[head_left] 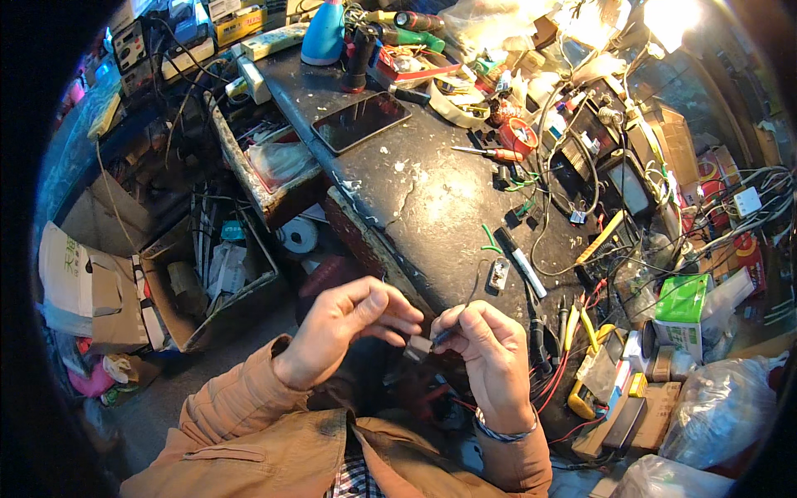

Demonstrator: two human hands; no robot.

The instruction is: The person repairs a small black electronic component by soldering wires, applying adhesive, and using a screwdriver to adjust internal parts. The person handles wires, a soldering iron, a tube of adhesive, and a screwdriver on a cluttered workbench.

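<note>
Electronics repair workshop: scarred dark bench (432, 199) strewn with tangled wires (573, 166), screwdriver (490, 153), yellow multimeter (599, 369), dismantled tablet (361, 121); open parts drawer (249, 174), scrap cartons (108, 290) beneath.

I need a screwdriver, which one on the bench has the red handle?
The red-handled screwdriver lying alone on the dark bench, right of the tablet; the other tools, beside the right hand, have dark or yellow handles.

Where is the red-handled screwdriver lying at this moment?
In the head view, the red-handled screwdriver lies on the dark workbench, toward the far right side, just right of the flat black tablet and beside a round red part.
</note>
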